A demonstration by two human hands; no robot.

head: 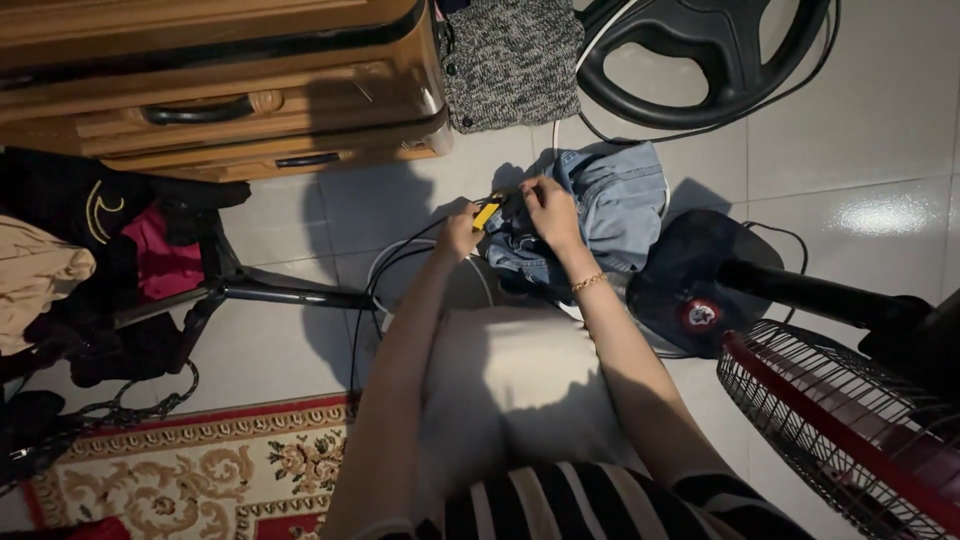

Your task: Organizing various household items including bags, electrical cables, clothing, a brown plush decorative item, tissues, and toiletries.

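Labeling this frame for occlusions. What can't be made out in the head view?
- Yellow tool: small, partly hidden by the left hand; its kind is unclear.
- Right hand: fingertips hidden against the denim; grip unclear.
- Fan cage: cut off by the right and bottom edges.
- Suitcase: cut off by the top and left edges.
- Dark clothes: in shadow, items not separable.

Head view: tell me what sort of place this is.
Probably a room in a home: glossy white tiled floor, a tan hard-shell suitcase, a red patterned rug and a dark standing fan.
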